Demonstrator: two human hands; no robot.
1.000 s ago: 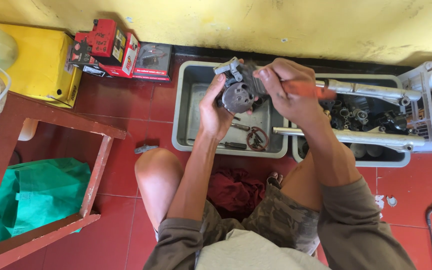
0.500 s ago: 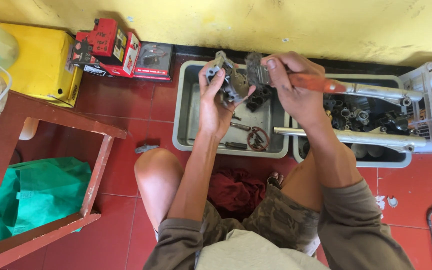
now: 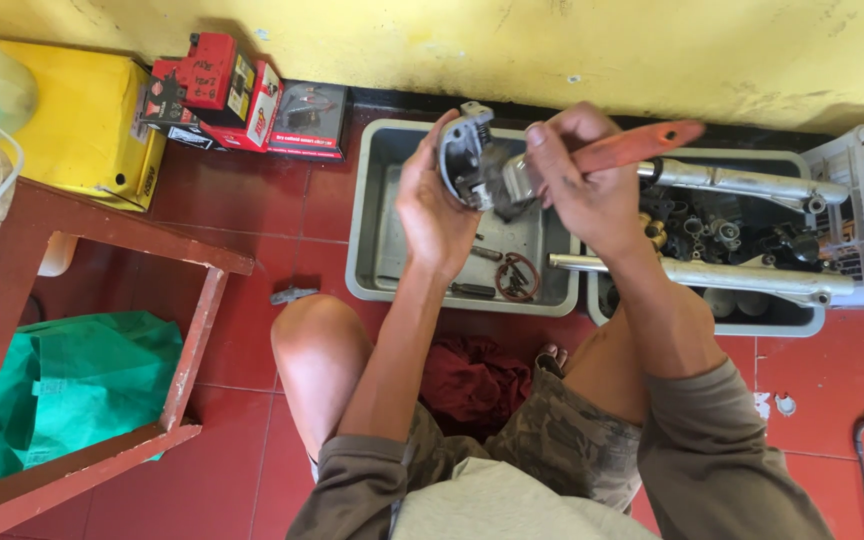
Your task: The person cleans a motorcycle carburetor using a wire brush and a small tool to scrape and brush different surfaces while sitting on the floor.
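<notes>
2 trays side by side on the floor against the wall: left tray (image 3: 367,240), right tray (image 3: 752,325). Metal part (image 3: 467,155) held above the left tray, left hand (image 3: 432,215) left of it, right hand (image 3: 582,190) right, gripping a tool handle (image 3: 637,145). 2 tubes (image 3: 752,280) lie across the right tray. Boxes (image 3: 217,90) far left by the wall. Rag (image 3: 472,380) between the knees.

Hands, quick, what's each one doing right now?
Left hand: closed around a grey metal engine part.
Right hand: closed on an orange-handled tool, its tip at the part.
</notes>
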